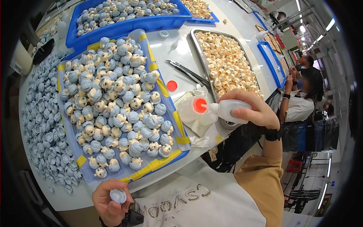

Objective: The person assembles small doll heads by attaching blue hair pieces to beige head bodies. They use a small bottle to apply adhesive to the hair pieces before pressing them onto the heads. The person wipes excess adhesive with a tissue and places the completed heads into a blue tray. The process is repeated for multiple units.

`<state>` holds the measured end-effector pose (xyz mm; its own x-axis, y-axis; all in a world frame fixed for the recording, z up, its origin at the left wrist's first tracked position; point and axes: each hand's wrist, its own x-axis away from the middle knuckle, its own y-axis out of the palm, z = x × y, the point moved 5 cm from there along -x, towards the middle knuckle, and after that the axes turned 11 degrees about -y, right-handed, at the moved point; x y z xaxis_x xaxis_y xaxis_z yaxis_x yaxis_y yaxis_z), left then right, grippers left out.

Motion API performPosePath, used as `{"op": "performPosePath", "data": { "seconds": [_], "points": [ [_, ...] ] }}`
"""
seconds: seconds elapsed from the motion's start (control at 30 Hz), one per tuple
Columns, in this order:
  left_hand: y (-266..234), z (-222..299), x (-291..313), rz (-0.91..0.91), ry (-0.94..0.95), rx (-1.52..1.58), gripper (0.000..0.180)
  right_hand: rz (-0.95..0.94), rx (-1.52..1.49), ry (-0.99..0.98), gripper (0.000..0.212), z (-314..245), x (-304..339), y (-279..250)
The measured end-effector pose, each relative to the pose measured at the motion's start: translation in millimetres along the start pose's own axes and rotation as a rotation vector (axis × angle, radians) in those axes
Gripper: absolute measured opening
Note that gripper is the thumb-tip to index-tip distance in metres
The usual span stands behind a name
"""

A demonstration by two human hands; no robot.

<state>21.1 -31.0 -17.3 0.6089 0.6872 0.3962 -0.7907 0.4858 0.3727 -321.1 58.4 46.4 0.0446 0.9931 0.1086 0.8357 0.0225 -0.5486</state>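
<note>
Between the fingers of my left hand point(104, 200), low in the view, is a light blue doll hair piece point(118, 195), its hollow or inner side hard to make out. My right hand point(259, 109) grips a translucent white squeeze bottle point(232, 109), tilted sideways. Its thin nozzle points left and reaches the orange-red top of a clear plastic jar point(186, 109); whether they touch I cannot tell. Left of the jar spreads a paper-lined blue tray point(181, 130) edged with yellow tape. Many small doll heads point(113, 98) with blue hair lie on it.
Loose blue hair pieces point(49, 128) cover the table's left side. Behind stands a blue bin point(185, 19) of doll heads. A metal tray point(196, 41) holds beige face parts. Tweezers point(185, 70) and a red cap point(171, 85) lie between trays. Another person point(304, 94) sits at right.
</note>
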Motion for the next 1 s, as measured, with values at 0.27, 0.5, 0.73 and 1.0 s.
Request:
{"op": "performPosePath", "data": {
  "seconds": [0.27, 0.5, 0.73, 1.0],
  "points": [
    [-1.5, -1.3, -1.2, 0.008, -0.02, 0.003, 0.058, 0.018, -0.023, 0.089, 0.044, -5.7, 1.3, 0.1],
    [-0.5, -1.0, -1.9, -0.009, -0.021, 0.014, 0.058, 0.038, -0.004, 0.034, 0.04, -1.5, 3.2, 0.8],
    [0.4, -1.0, -2.0, -0.02, -0.022, 0.028, 0.058, 0.051, 0.011, 0.018, 0.039, -1.4, 3.6, 1.1],
    [-1.0, -3.0, -1.6, -0.017, -0.037, 0.028, 0.057, 0.045, 0.055, -0.006, 0.037, -1.6, 4.4, 0.8]
  ]
}}
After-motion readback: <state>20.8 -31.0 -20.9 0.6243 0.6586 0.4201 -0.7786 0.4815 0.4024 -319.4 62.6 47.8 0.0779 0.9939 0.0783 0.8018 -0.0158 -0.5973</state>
